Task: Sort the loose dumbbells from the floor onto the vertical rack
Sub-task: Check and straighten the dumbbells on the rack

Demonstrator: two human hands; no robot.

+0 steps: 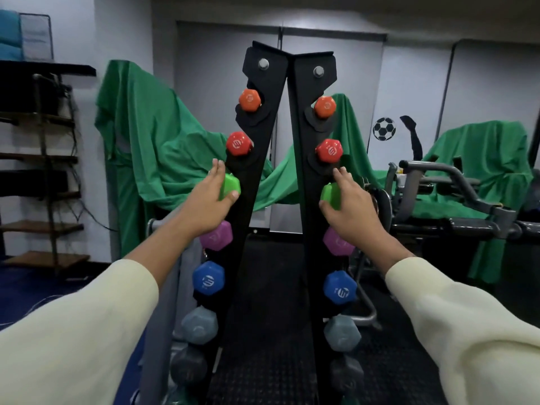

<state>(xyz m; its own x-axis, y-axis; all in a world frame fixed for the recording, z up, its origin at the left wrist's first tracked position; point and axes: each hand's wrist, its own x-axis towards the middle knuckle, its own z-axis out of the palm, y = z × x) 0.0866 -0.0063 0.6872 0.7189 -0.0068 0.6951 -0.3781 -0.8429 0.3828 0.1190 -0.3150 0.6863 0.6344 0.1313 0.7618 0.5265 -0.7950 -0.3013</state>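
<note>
Nearest the camera, two cream sleeves [73, 331] are stretched forward toward a black vertical rack [263, 171] whose two uprights meet at the top. At the foot of the rack, dark grey dumbbells [188, 365] are seated, with pale grey-blue ones [200, 325] above them, then blue [208, 279] and purple [216, 236] pairs, one head showing on each upright.

Higher up, the left hand [208, 200] is laid on the green dumbbell [230, 187] at the left upright: the grip is loosely wrapped, the thumb under the head and the fingers extended up past it. The right hand [347, 200] is placed on the second green dumbbell [330, 195] at the right upright, the thumb curled below and the fingers reaching over the top. Whether either green dumbbell is fully seated in its cradle cannot be told.

Above the hands, red dumbbells [239, 144] and orange dumbbells [249, 99] are held on the rack. Behind, green cloth [152, 135] is draped over equipment, and a football sticker [384, 129] is seen on the wall.
</note>
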